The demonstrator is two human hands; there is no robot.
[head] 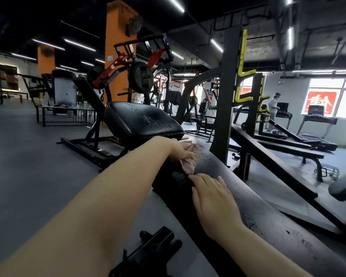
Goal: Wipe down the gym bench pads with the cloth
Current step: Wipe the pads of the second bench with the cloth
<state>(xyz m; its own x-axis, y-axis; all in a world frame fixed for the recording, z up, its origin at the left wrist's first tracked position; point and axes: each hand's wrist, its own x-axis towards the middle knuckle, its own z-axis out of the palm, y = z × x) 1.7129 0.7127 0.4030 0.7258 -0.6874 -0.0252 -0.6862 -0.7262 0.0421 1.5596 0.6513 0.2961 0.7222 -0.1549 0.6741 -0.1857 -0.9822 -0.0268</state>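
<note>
On bench pad (248, 188), one cloth (190, 158), two hands

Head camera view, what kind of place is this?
A commercial gym, most likely: a plate-loaded machine, treadmills by the windows, and a padded bench seat beside a rack upright.

We cannot see the part of the cloth (190, 159) under the left hand (181, 150). Both forearms are cut by the lower frame edge. The person (273, 108) at far right is too small to describe.
</note>
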